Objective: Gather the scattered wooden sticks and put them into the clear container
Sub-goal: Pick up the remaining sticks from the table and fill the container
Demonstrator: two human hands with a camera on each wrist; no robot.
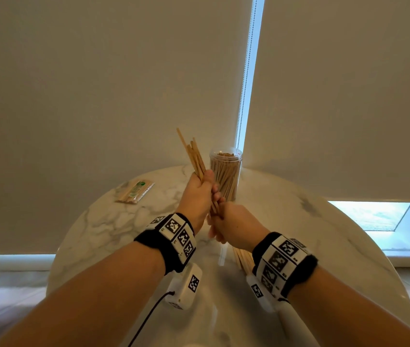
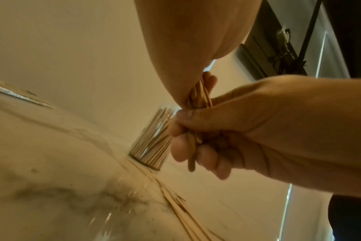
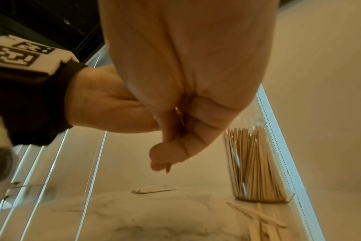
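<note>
Table point(image 1: 299, 221): round, marble top, below both hands. Blinds point(image 1: 98, 83) behind it, w/ a bright gap and bead cord above the jar.

Jar point(image 1: 226, 176): clear, upright on the table, just beyond the hands, packed w/ sticks standing on end. Its lower part is hidden behind the hands in the head view.

Packet point(image 1: 135, 192): wrapped sticks, flat on the table, well to the left of the left hand.

Left hand point(image 1: 197, 194): fist closed round the middle of a stick bundle point(image 1: 193, 156); bundle tops fan up and to the left of the jar rim. Right hand point(image 1: 231, 221): just below and touching the left, fingers curled round the lower ends of the same bundle; in the left wrist view the ends stick out below the fingers point(image 2: 206, 156).

Loose sticks point(image 3: 260, 218): lying flat on the table under the right hand, between it and the jar base. In the head view only a few show, cut off by the right wrist band point(image 1: 284, 264).

Hard to make out: stick count in the bundle; in the right wrist view the palm covers nearly all of the bundle.
</note>
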